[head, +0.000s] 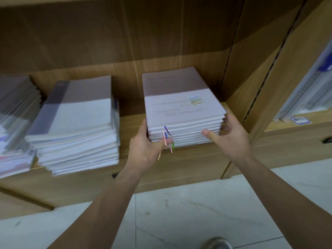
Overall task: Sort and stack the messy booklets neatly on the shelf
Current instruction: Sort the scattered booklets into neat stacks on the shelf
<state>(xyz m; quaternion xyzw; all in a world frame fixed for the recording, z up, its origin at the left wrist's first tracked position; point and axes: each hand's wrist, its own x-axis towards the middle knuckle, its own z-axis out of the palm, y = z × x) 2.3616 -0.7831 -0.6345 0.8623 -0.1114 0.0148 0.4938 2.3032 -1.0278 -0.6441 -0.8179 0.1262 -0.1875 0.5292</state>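
One stack (183, 112) btwn L fingers (143, 129), R fingers (229, 121)

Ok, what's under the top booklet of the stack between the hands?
More booklets, stacked, coloured ribbons hanging from their front edges, all on the shelf. Their covers are hidden, so titles can't be read.
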